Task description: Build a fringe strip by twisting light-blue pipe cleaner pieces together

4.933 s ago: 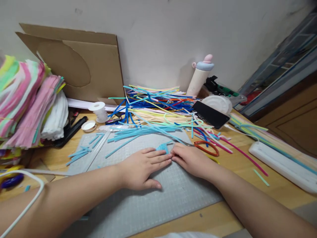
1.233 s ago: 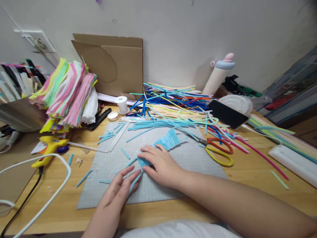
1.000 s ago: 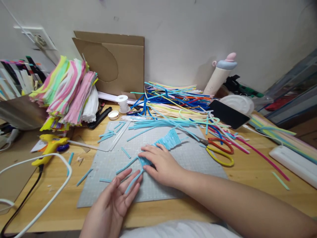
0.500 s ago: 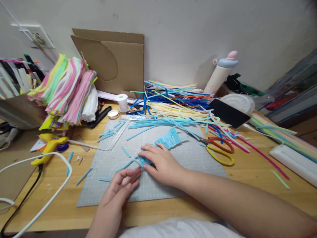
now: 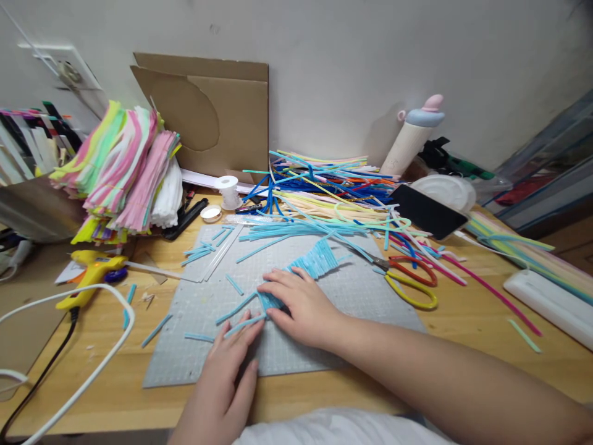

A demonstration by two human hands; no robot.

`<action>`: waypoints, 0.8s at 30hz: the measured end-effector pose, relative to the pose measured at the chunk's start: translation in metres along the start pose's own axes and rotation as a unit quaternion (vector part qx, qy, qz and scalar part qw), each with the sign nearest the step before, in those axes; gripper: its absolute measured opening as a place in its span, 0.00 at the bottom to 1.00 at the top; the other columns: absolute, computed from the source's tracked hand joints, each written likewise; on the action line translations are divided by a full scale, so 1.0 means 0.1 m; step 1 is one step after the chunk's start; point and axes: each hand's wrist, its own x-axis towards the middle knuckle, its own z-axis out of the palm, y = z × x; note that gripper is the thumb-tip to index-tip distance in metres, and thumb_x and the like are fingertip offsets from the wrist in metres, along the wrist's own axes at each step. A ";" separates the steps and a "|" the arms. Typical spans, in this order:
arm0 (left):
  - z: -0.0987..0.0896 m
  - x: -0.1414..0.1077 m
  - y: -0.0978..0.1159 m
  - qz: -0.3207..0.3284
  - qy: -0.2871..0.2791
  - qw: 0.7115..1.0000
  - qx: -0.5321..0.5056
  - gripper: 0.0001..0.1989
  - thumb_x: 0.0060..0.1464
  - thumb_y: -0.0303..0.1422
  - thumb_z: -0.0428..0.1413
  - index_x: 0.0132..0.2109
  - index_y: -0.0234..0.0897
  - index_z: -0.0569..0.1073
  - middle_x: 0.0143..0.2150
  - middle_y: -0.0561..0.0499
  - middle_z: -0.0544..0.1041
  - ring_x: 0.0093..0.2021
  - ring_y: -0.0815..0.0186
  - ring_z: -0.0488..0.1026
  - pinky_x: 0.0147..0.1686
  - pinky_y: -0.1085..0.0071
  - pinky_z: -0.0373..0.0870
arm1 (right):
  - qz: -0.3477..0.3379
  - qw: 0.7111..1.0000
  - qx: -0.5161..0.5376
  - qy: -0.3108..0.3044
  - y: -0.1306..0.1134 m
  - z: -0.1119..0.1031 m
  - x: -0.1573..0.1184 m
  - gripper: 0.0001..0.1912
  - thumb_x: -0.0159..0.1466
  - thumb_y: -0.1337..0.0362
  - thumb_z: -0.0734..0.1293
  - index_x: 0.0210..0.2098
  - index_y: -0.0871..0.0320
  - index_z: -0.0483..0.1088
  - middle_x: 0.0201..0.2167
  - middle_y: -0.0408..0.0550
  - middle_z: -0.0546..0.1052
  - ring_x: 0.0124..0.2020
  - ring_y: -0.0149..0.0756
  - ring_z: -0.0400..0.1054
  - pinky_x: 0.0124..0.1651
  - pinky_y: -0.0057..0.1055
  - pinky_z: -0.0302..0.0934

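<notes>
A flat strip of light blue pipe cleaners (image 5: 317, 259), packed side by side, lies slantwise on the grey cutting mat (image 5: 370, 303). My right hand (image 5: 296, 303) rests palm down over its lower left end, fingers and thumb spread, hiding part of it. Two loose blue ends stick out to the left from that end. The lower blue stem (image 5: 245, 324) runs across the fingers of my left hand (image 5: 236, 364), which lies palm down on the mat with its fingers stretched out. A short cut piece (image 5: 199, 337) is just left of those fingers.
Scissors (image 5: 410, 281) with red and yellow handles lie at the mat's right. A yellow glue gun (image 5: 92, 272) and its white cable (image 5: 132, 321) are at left. Piled pipe cleaners (image 5: 328, 185), a spool (image 5: 228, 191), a phone (image 5: 428, 212) and a bottle (image 5: 410, 142) stand behind.
My left hand has turned from palm up to palm down, and the lower blue stem has swung down onto its fingers. My right hand stays on the strip.
</notes>
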 end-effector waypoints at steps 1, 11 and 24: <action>-0.02 0.00 0.01 0.014 0.005 1.000 0.020 0.18 0.56 0.30 0.49 0.53 0.47 0.70 0.57 0.48 0.71 0.58 0.56 0.65 0.61 0.50 0.54 | -0.002 1.000 -0.002 -0.001 0.00 0.00 0.00 0.20 0.63 0.61 0.62 0.55 0.50 0.63 0.60 0.46 0.63 0.62 0.37 0.52 0.64 0.45 0.38; -0.36 0.28 -0.07 -0.036 0.126 0.973 0.189 0.10 0.56 0.33 0.47 0.42 0.40 0.71 0.45 0.45 0.72 0.48 0.54 0.67 0.47 0.56 0.61 | 0.003 0.999 -0.034 0.012 0.12 -0.22 -0.04 0.25 0.60 0.57 0.67 0.56 0.55 0.62 0.54 0.52 0.68 0.55 0.43 0.58 0.56 0.44 0.46; -0.52 1.24 0.24 0.019 0.095 0.993 0.066 0.13 0.50 0.33 0.52 0.44 0.41 0.73 0.47 0.47 0.75 0.49 0.55 0.69 0.49 0.57 0.60 | 0.046 0.998 0.049 0.014 0.41 -0.44 0.05 0.10 0.59 0.61 0.67 0.39 0.59 0.68 0.36 0.46 0.72 0.37 0.35 0.65 0.39 0.30 0.56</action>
